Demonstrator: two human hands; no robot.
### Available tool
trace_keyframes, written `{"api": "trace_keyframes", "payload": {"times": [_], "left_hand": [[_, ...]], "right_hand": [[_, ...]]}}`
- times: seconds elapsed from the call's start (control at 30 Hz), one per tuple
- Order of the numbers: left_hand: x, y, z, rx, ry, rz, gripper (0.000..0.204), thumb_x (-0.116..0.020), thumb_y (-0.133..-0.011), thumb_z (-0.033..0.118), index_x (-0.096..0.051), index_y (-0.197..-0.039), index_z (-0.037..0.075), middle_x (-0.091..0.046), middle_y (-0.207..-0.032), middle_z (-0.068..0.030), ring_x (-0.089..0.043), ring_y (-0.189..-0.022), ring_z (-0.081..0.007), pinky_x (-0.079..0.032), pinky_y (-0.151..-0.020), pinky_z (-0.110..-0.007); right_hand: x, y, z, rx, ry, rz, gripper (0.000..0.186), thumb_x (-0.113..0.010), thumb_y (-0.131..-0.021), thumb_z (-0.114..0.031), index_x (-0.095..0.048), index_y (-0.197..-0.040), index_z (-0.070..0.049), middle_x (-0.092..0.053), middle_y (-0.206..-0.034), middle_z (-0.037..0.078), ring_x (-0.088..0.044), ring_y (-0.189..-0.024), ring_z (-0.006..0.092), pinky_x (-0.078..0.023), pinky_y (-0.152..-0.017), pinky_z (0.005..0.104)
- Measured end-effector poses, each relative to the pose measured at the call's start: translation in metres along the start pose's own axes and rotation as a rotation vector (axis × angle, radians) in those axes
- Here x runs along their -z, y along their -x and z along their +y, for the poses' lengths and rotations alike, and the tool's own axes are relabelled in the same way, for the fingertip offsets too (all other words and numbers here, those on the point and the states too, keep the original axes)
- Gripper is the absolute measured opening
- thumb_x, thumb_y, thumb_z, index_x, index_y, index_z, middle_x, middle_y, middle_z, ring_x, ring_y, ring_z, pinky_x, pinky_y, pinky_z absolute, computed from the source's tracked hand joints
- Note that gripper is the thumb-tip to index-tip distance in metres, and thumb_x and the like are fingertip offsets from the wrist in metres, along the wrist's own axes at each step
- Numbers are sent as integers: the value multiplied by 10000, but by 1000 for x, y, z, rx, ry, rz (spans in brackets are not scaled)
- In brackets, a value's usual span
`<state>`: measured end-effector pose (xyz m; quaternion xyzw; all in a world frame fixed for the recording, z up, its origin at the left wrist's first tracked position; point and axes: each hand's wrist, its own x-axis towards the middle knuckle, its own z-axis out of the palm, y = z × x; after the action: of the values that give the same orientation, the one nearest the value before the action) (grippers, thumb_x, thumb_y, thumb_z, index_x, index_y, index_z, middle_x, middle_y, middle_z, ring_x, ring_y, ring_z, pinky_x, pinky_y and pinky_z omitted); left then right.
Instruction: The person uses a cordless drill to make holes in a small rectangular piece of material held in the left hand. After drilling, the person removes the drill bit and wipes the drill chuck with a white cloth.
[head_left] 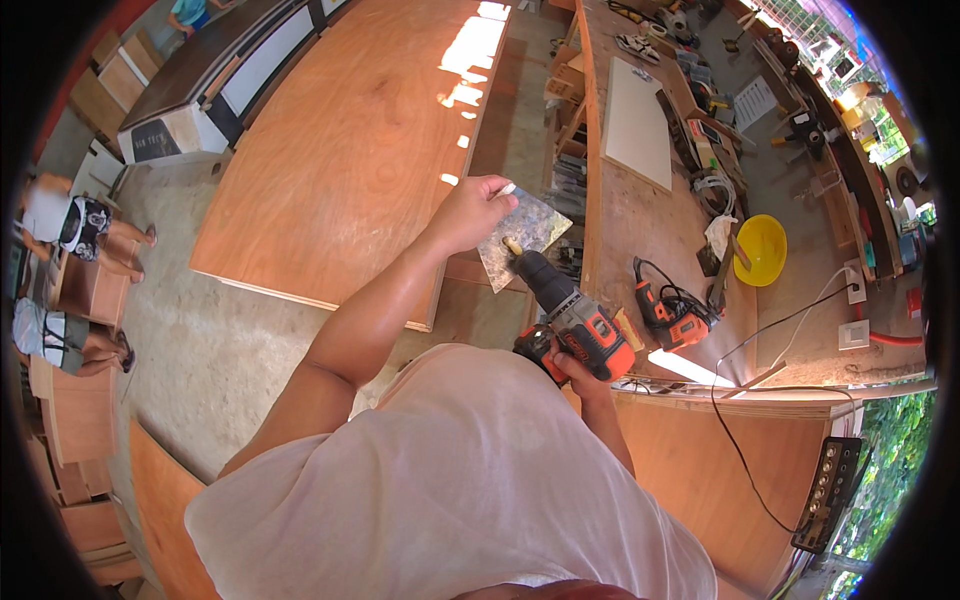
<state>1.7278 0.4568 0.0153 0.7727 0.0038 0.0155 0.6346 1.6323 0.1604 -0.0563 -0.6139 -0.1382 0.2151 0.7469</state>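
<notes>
Plate (pixel 548 228), mottled grey & squarish, is at approx 1 o'clock from mid-view, up off the workbench (pixel 628 215), w/ no support visible under it. L hand (pixel 480 212), abt 12 o'clock: narrow grip, thumb & fingers pinching plate's upper-left corner. R hand (pixel 575 372), abt 4 o'clock: wrapped round handle of an orange-&-black drill (pixel 592 335); can't tell if a finger's on the trigger. Drill nose points to 11 o'clock; its bit (pixel 512 245) overlaps the plate as seen from above, but touching or just short of it, can't tell.

Step in hand, as I read it: lining up bit w/ plate, both held in mid-air. Next move prob. calls for a firm pinch, fingers well clear of bit, drill kept steady.

Count: 1 plate, 1 drill, 2 hands on them. On workbench: 1 other power tool (pixel 680 322), 3 o'clock; 1 white board (pixel 637 125), 1–2 o'clock; small items toward 1 o'clock too cluttered to count. 1 yellow round dish-like thing (pixel 762 250), 2–3 o'clock. Min. 1 big wood panel (pixel 330 150), 11 o'clock. 1 black box w/ knobs (pixel 828 490), 4 o'clock. Ppl nearby: 3, i.e. person in patterned shorts (pixel 85 225) & person in grey-green shorts (pixel 65 340), approx 9–10 o'clock, plus person in blue top (pixel 188 12), 10–11 o'clock.
</notes>
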Motion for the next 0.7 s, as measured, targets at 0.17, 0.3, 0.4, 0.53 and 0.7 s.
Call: {"api": "trace_keyframes", "payload": {"times": [0.17,0.3,0.4,0.53,0.7], "left_hand": [[1,2,-2,-16,-35,21,252,-591,-929,125,-628,-1118,-38,-683,-904,-52,-607,-798,-86,-487,-720,-268],[2,0,-7,-15,50,47,230,-601,-918,139,-646,-1074,-24,-684,-870,-59,-606,-768,-96,-487,-705,-282],[5,-1,-6,13,105,49,229,-602,-921,136,-644,-1076,-26,-679,-867,-49,-602,-768,-86,-486,-703,-270],[14,-5,-22,26,224,34,230,-607,-921,134,-641,-1079,-29,-675,-873,-40,-598,-771,-76,-484,-704,-256],[19,-6,-31,47,205,16,227,-612,-921,135,-643,-1075,-28,-668,-875,-33,-593,-779,-74,-482,-707,-252]], "right_hand": [[-1,-1,-2,32,-8,46,197,-664,-729,-23,-594,-914,-30,-574,-790,25,-545,-679,125,-452,-597,282],[-4,2,0,37,9,93,209,-667,-719,-28,-598,-916,-34,-583,-808,29,-557,-705,128,-465,-621,281],[3,3,8,51,34,77,241,-676,-711,-32,-601,-941,-35,-594,-828,35,-574,-734,135,-478,-646,282],[5,2,6,62,-108,73,275,-675,-708,-29,-599,-972,-34,-597,-830,36,-581,-741,143,-486,-654,285],[9,3,9,49,-139,74,300,-672,-708,-22,-594,-997,-36,-594,-833,33,-577,-729,145,-485,-650,285]]}}
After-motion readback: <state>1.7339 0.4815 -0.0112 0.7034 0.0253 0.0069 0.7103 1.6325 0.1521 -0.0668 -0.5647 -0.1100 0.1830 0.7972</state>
